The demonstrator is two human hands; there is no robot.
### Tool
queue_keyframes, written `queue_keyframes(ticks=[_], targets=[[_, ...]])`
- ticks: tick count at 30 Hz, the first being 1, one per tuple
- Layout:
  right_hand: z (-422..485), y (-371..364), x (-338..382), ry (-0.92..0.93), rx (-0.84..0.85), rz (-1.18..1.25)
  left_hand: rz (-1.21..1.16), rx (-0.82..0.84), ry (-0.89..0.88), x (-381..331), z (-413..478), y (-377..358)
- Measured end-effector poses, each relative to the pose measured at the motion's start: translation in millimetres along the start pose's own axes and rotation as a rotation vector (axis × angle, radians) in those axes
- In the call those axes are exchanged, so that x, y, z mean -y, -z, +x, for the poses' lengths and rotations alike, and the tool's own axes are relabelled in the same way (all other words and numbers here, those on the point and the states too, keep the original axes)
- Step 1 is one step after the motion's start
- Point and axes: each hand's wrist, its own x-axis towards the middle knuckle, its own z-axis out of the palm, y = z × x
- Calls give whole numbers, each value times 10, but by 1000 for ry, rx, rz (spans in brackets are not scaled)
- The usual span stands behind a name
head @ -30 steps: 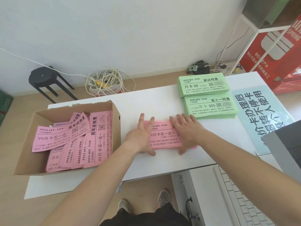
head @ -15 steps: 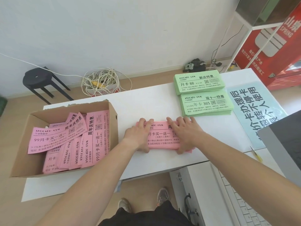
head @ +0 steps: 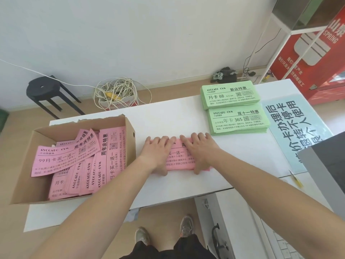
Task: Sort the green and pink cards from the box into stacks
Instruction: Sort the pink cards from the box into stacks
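Pressing on the cards: we see both hands laid flat on the pink stack (head: 180, 156), the left hand (head: 157, 154) over its left part and the right hand (head: 202, 152) over its right part.
Left fingers: straight and slightly spread, tips reaching the stack's far edge, thumb at the near edge; they rest on the cards and pinch nothing.
Right fingers: much the same, stretched out flat across the top, thumb tucked against the near edge.
Pink stack: flat on the white table (head: 168, 118), about mid-table, with only the middle strip of its top card showing between our hands.
Cardboard box (head: 24, 176): open-topped, at the table's left end, just left of the pink stack.
Loose pink cards (head: 74, 159): inside the box, lying crosswise at several angles (every card that shows there is pink).
Far green stack (head: 230, 96): on the table's far right part, well squared.
Near green stack (head: 239, 120): just in front of it, edges meeting; we cannot tell whether they overlap. It sits close to the right hand's fingertips.
Blue sign (head: 291, 124): flat on the table, just right of both green stacks.
Floor beyond the table: a black stool (head: 44, 88) and a coil of white cable (head: 115, 92).
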Motion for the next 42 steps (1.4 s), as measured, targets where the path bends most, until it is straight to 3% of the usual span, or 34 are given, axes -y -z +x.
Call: queue_keyframes(ticks=[7, 19, 23, 25, 29, 34, 37, 42], targets=[[726, 405, -188, 60, -21, -26, -71, 38, 166, 361, 357, 218], [718, 533, -431, -33, 35, 33, -107, 35, 129, 318, 614, 468], [355, 944, -102, -68, -44, 318, -412, -155, 136, 372, -49, 777], [192, 1216, 158, 0, -119, 444, -485, -292, 152, 564, -467, 913], [166, 1659, 831, 177, -295, 427, -582, -451, 261, 1268, -1263, 843], [478, 1947, 1678, 206, -250, 486, -472, -268, 525, 2151, -1717, 257], [775, 1894, 2124, 142, -122, 491, -330, -116, 502, 2425, -1679, -37], [1160, 1664, 2631, -34, -47, 426, -263, -74, 421, 2633, -1413, -260]])
